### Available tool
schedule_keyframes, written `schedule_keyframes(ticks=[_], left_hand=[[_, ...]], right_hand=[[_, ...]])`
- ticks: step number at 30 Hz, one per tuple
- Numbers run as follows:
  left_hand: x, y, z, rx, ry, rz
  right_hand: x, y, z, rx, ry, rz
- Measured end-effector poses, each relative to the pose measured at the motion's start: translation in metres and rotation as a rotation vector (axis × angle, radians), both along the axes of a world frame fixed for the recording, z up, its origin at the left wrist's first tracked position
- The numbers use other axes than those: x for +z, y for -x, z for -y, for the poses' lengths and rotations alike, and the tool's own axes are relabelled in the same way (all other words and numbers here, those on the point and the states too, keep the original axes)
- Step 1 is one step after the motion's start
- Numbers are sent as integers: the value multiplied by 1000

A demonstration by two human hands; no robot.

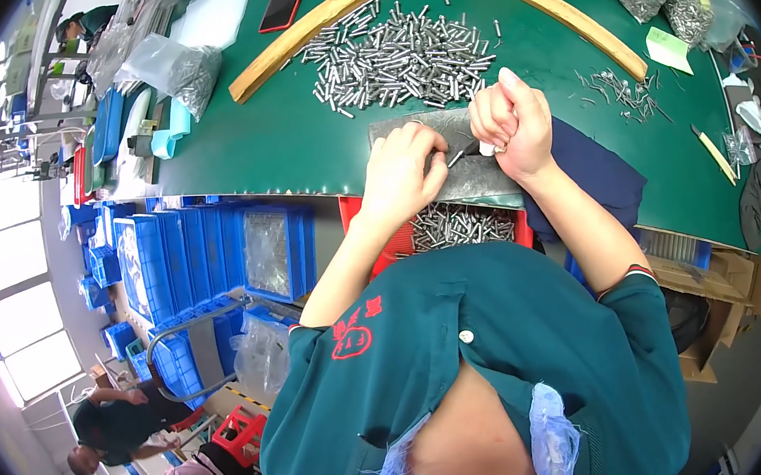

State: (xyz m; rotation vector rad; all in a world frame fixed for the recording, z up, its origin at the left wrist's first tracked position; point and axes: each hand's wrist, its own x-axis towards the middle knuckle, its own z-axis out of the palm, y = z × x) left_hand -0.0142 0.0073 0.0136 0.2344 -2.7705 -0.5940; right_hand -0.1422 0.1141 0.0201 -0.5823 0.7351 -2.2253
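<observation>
My left hand (402,167) rests at the left side of a dark grey pad (481,185) at the table's near edge. Its thumb and forefinger curl together around a small metal pin (455,159), which sticks out past the fingertips. Close by, over the pad's right part, my right hand (517,127) is closed in a fist, thumb up. Something white (488,149) shows below its fingers; what the fist holds is hidden. Beyond both hands, a large heap of similar metal pins (399,59) lies on the green table (251,145).
Two curved wooden strips (329,23) (552,14) border the heap. Thin bent metal pieces (627,95) lie to the right, near a yellow-handled tool (716,154). Dark blue cloth (590,181) lies beside my right forearm. Below the edge, a red bin (389,248) holds more pins.
</observation>
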Motion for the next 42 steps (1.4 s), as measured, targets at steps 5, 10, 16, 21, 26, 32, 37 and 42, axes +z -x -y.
schedule_keyframes(ticks=[5, 10, 16, 21, 26, 32, 37, 42], left_hand=[[1, -4, -9, 128, -41, 50], [-9, -5, -15, 74, -39, 29], [-10, -9, -15, 95, -9, -94], [-13, -13, -11, 86, 37, -85], [-16, -14, -8, 69, 34, -69], [-20, -12, -6, 64, 37, -103], [-20, -12, -5, 56, 41, -96], [-13, -12, -9, 52, 2, -90]], right_hand=[[4, -1, 0, -52, -50, -16], [5, -3, 1, -47, -36, -32], [2, -3, -1, 46, -4, -2], [1, -3, -1, 38, 29, 15], [5, -4, 1, 5, -36, 5], [-1, -3, 3, 42, 46, 4], [-1, -19, 1, -70, -18, -484], [-1, -2, 4, 23, -30, -28]])
